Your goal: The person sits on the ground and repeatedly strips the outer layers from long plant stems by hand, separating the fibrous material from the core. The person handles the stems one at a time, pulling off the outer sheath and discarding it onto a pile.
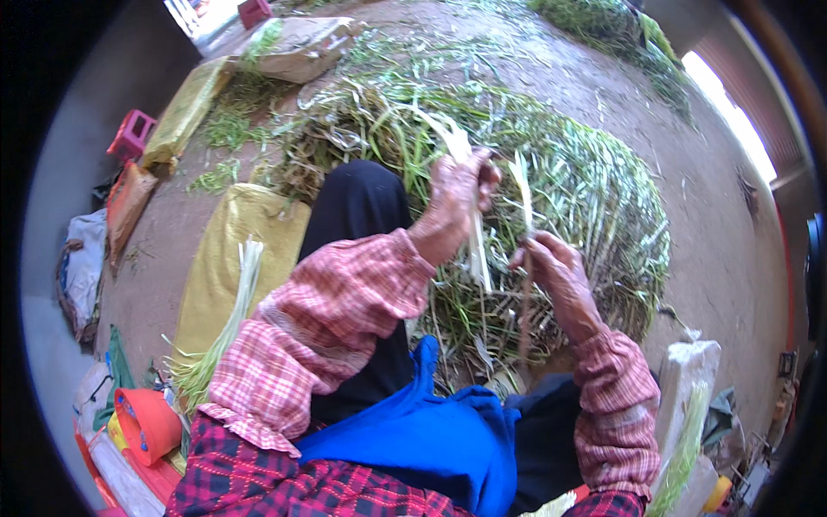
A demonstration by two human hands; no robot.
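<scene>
My left hand (pixel 455 194) is closed around a few pale plant stalks (pixel 478 252); their tops rise above my knuckles and their ends hang below. To its right and slightly lower, my right hand (pixel 549 265) pinches the lower end of another pale stalk (pixel 522 187) between thumb and fingertips. Something thin and brown, blurred, hangs under those fingers. Beneath both hands spreads a large heap of green and brown leaves and stalks (pixel 594 194). A bundle of pale stalks (pixel 242 291) lies on a yellow sack (pixel 216 226), left of my knee.
Further sacks (pixel 187 110) and a purple plastic stool (pixel 131 134) line the left side. An orange-red container (pixel 148 423) stands at lower left. At lower right, green stalks (pixel 685 446) lie against a whitish block (pixel 688 368). Another leafy heap (pixel 607 32) is at the top right.
</scene>
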